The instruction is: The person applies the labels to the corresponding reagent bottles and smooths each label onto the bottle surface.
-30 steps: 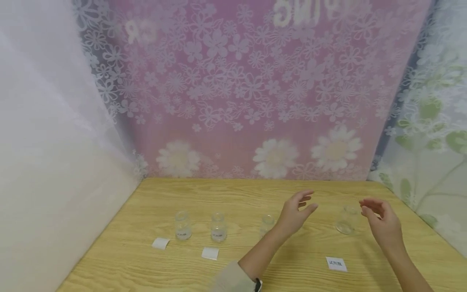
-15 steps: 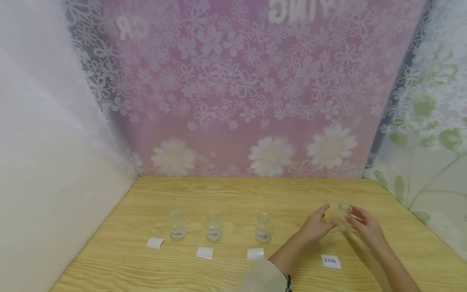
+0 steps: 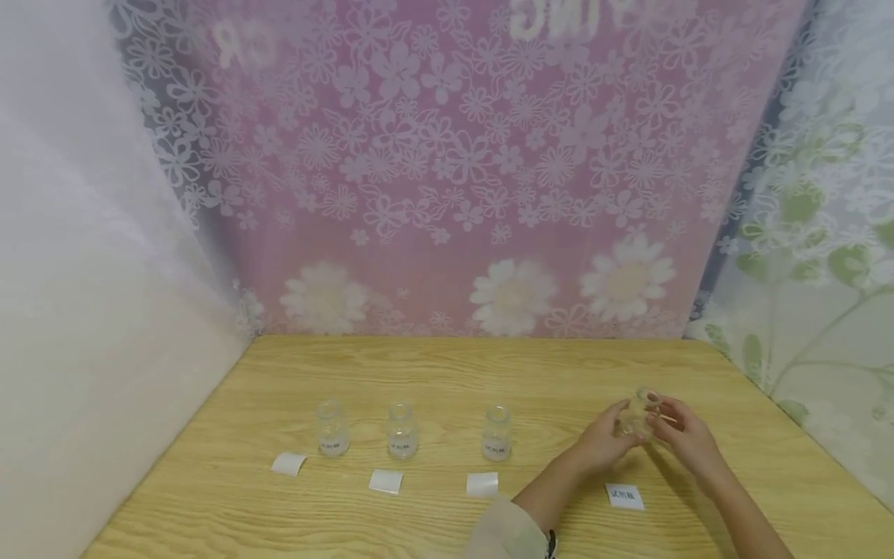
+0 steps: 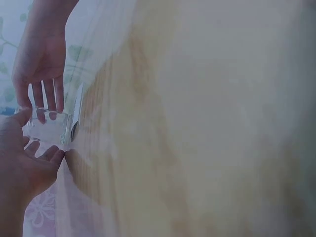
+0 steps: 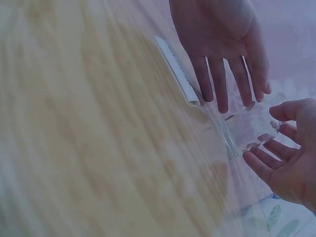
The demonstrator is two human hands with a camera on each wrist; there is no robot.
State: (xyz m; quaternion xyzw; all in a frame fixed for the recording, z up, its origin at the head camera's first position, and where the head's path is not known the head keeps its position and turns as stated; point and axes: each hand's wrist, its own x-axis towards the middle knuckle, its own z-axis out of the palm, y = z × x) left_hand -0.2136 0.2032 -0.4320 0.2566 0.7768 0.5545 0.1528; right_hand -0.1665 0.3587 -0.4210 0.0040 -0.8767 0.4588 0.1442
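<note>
A clear glass reagent bottle [image 3: 639, 417] is held upright between both hands at the right of the table. My left hand [image 3: 604, 442] holds it from the left, thumb in front and fingers behind. From the right, my right hand [image 3: 690, 441] grips near its neck and upper side with thumb and fingers. Both wrist views show the fingertips on the glass of the bottle [image 4: 49, 126] [image 5: 249, 126]. Whether its base touches the table cannot be told. Just in front lies a white label [image 3: 624, 496] with dark Chinese characters facing up.
Three similar bottles stand in a row to the left: one at far left [image 3: 333, 429], one beside it [image 3: 401, 432], one near the middle [image 3: 497, 432]. Each bears a label. Curled white paper pieces [image 3: 289, 464] [image 3: 386, 481] [image 3: 483, 484] lie before them. Patterned curtains [image 3: 447, 155] enclose the table.
Both hands came in from either side of the bottle and closed around it. The bottle now sits slightly farther left in the head view, which has itself shifted a little.
</note>
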